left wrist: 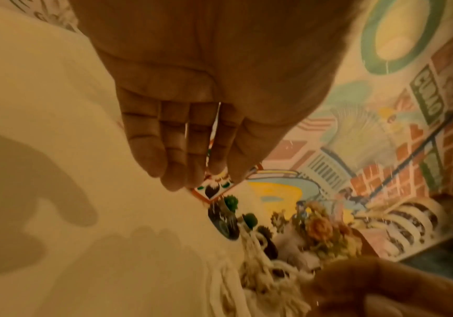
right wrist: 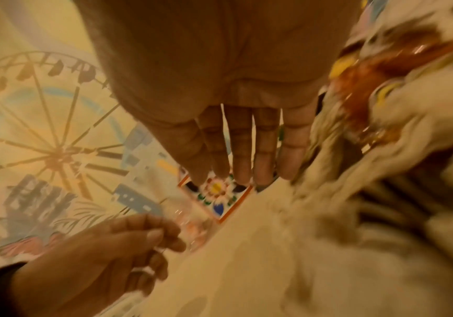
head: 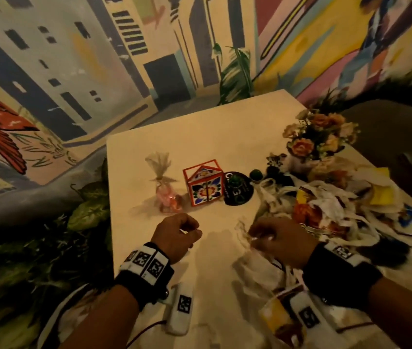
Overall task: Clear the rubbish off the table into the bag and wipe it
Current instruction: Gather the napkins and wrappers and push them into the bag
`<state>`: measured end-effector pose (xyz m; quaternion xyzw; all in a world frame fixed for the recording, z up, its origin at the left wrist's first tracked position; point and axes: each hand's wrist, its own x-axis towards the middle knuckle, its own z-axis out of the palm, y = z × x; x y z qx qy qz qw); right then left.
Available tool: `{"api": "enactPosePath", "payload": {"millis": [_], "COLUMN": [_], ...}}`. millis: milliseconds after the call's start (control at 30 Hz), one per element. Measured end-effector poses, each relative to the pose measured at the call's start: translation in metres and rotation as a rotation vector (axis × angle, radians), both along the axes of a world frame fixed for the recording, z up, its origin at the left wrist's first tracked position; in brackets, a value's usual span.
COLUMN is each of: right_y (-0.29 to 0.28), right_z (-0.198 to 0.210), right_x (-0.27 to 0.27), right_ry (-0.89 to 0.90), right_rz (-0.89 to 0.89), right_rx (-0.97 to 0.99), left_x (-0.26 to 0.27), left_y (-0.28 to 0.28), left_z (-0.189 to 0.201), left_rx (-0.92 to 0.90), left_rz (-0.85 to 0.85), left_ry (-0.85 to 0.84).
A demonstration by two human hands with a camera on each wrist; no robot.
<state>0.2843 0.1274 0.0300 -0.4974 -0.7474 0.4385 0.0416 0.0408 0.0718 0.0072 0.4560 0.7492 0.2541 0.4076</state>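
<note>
I see a red-framed floral box [head: 203,182] mid-desk, a cellophane-wrapped pink gift [head: 166,190] just beside it toward the left edge, a black round dish [head: 237,188] touching its other side, and a flower bouquet [head: 319,137] near the right edge.

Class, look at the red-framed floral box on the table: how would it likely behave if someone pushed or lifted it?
The floral box looks like thin card, so probably light and apt to slide. It stands taller than wide, so a high push might tip it. A firm squeeze could crush it.

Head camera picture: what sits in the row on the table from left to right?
Clear cellophane gift pouch with pink filling → red-edged floral box → round black disc → small green cactus pot → orange flower bouquet.
</note>
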Motion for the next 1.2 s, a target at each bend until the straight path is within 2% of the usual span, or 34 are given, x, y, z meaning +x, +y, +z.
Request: {"api": "enactPosePath", "payload": {"millis": [100, 167, 267, 400, 567, 700, 833, 1200], "right_y": [0.024, 0.033, 0.043, 0.044, 0.044, 0.049, 0.051, 0.063], "right_z": [-0.002, 0.0, 0.004, -0.006, -0.019, -0.03, -0.039, -0.046], "right_x": [0.035, 0.051, 0.061, 0.056, 0.042, 0.032, 0.026, 0.017], "right_ry": [-0.018, -0.115, -0.263, -0.419, -0.563, -0.62, -0.595, -0.51], "right_rz": [-0.147, -0.152, -0.032, 0.264, 0.404, 0.444, 0.422, 0.376], "right_rx": [0.019, 0.056, 0.14, 0.308, 0.356, 0.368, 0.334, 0.262], "left_x": [0.025, 0.041, 0.066, 0.096, 0.124, 0.142, 0.146, 0.127], "left_y": [0.015, 0.024, 0.033, 0.033, 0.03, 0.027, 0.028, 0.028], "left_z": [-0.009, -0.012, -0.014, -0.023, -0.042, -0.055, -0.049, -0.053], "left_rx": [-0.051, -0.122, -0.235, -0.287, -0.342, -0.302, -0.266, -0.155], "left_rz": [-0.132, -0.24, -0.373, -0.504, -0.431, -0.406, -0.28, -0.186], "left_ry": [0.096, 0.151, 0.227, 0.288, 0.315, 0.382, 0.296, 0.293]}}
